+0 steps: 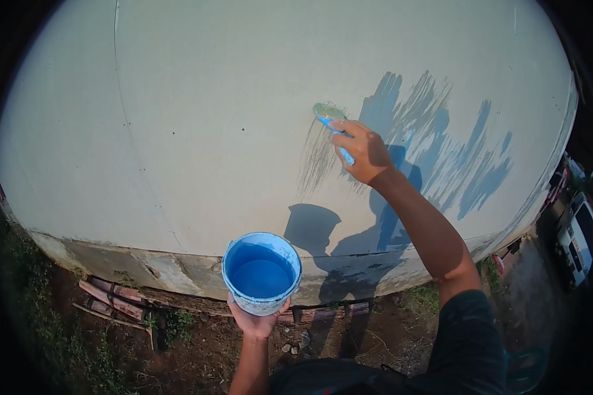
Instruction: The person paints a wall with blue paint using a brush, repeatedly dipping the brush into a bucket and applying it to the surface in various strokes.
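Note:
My right hand (364,150) is closed around the blue handle of a paintbrush (336,139). The brush's bristles press against a pale wall (197,79), where dry, thin streaks fan out below them. Broad patches of blue paint (484,181) mark the wall to the right of that hand. Low in front of me, my left hand (257,321) grips a paint bucket (262,303) from underneath, its fingers and thumb round the base. Blue paint (262,278) lies inside the bucket, and smears coat its rim.
Shadows of me and the bucket (311,227) fall on the wall. Along its foot runs a stained base strip (105,260). Old wooden planks (115,299) lie on the soil at left, with weeds around. A white vehicle (578,240) stands at far right.

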### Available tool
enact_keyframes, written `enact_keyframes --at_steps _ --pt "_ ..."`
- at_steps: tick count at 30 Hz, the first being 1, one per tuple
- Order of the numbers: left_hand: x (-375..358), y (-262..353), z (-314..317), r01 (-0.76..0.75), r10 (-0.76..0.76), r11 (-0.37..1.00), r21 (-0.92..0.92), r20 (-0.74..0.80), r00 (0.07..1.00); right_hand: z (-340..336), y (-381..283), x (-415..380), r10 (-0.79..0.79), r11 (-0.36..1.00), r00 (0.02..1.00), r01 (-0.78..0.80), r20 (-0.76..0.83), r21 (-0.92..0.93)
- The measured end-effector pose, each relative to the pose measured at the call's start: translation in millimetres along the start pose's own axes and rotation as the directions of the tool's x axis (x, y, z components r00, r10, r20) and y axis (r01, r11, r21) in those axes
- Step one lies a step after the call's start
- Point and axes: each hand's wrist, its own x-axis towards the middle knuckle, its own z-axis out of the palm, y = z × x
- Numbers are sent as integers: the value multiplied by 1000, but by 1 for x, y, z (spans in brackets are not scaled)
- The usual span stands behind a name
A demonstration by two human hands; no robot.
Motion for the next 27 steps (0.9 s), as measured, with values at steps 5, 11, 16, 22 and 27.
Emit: enact_keyframes --at_steps 5,11,16,22,27 --pt "9 13 1 -39 33 994 99 57 998 -47 -60 25 98 826 994 -60 -39 561" --pt "30 23 19 -143 140 983 113 27 990 -46 -118 0 -155 450 955 -161 254 878" --pt "35 29 21 -155 155 969 193 15 988 -30 -149 -4 -178 486 868 -332 464 808" --pt "39 41 12 -143 126 974 176 106 986 3 -159 -2 -135 549 800 -430 584 716" --pt "33 39 28 -181 182 946 269 18 983 19 -166 -3 -172 595 766 -419 619 685"
